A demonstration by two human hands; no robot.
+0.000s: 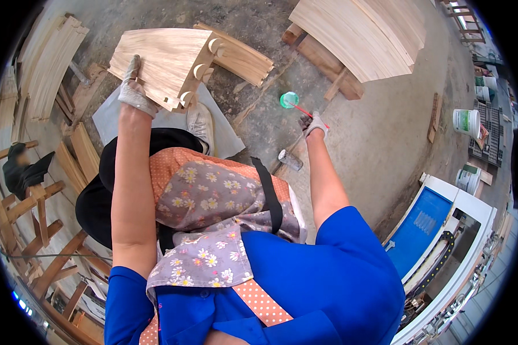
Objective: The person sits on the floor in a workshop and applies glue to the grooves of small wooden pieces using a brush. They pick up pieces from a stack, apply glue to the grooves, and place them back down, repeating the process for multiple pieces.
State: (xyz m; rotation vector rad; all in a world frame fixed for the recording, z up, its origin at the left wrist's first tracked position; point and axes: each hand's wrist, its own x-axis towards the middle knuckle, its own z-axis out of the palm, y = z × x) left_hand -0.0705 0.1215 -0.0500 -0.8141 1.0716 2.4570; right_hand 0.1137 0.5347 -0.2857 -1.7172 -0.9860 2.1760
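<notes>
A light wooden panel piece [161, 60] with rounded cut-outs along its right end is tilted up over my shoe. My left hand [135, 92], in a pale work glove, grips its near left edge, one digit stretched over the top face. Out to the right, my gloved right hand [313, 124] is closed around a thin red stick [301, 108]. The stick's far end dips into a small green cup [289, 100] of whitish stuff on the floor, so its tip is hidden. A dark cylindrical can [290, 160] stands nearer to me, below the right hand.
Stacked boards [242, 60] lie behind the panel piece. A large board stack [362, 37] rests on wooden blocks at far right. More boards [52, 63] and a wooden frame [40, 213] are at left. White buckets [466, 122] and a blue-and-white machine [420, 224] stand right.
</notes>
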